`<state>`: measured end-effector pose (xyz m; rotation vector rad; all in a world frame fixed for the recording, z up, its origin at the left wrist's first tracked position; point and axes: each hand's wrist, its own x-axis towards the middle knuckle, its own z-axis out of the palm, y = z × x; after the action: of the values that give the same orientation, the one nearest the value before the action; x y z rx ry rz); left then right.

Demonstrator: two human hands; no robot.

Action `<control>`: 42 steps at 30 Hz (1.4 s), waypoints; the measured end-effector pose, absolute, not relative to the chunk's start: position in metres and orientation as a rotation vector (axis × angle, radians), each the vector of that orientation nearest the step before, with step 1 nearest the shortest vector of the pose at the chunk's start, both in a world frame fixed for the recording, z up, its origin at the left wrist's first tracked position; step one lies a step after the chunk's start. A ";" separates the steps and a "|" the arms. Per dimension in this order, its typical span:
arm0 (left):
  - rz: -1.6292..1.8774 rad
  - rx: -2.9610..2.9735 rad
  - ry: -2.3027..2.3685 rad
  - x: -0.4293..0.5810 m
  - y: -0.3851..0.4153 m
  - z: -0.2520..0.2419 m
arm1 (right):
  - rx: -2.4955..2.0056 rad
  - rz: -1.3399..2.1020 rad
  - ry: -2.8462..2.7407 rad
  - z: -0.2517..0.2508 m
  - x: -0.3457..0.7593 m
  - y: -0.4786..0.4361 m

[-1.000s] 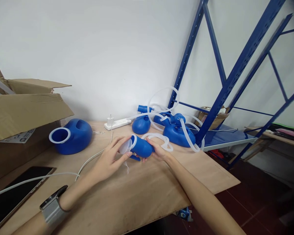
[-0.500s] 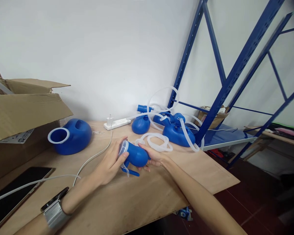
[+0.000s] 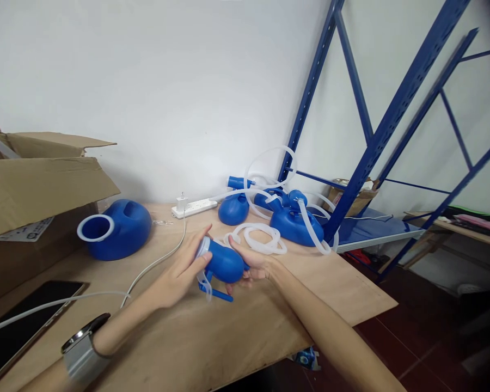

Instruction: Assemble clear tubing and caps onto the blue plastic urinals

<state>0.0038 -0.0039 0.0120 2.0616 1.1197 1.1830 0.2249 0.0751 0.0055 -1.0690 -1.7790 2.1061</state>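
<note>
Between my hands, above the table, is a tilted blue plastic urinal cup (image 3: 227, 263) with a translucent cap (image 3: 203, 246) on its left end. My left hand (image 3: 183, 272) grips the capped end, thumb on top. Wrapped about the rounded right end is my right hand (image 3: 253, 264), its lower fingers partly hidden under the cup. A pale strap (image 3: 206, 287) and a thin blue handle-like piece (image 3: 216, 294) hang below. Behind the hands lies a coiled translucent hose (image 3: 265, 239).
A blue urinal bottle (image 3: 118, 228) stands by an open cardboard box (image 3: 44, 185) at left. More blue bottles (image 3: 296, 226) with hoses sit at the back right, near a blue metal rack (image 3: 375, 141). A power strip (image 3: 196, 207), a cable and a tablet (image 3: 28, 321) lie on the table (image 3: 179, 348).
Both hands keep their hold on the cup, which has shifted slightly left and down in view. The strap and blue piece below it have swung a little.
</note>
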 end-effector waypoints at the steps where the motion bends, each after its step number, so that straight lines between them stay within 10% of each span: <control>1: 1.250 2.005 1.154 0.005 -0.002 0.014 | -1.026 2.043 -1.731 0.005 0.226 0.076; 15: 1.328 1.398 1.562 0.013 0.007 0.008 | -0.660 0.430 -2.273 -0.009 0.216 0.058; 42: 1.140 2.096 1.133 0.006 0.007 0.013 | -0.549 0.747 -2.297 -0.015 0.224 0.078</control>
<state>0.0063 0.0074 0.0135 2.0956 1.1330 1.1397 0.2245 0.0776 -0.0145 -0.5495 -2.2971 0.7468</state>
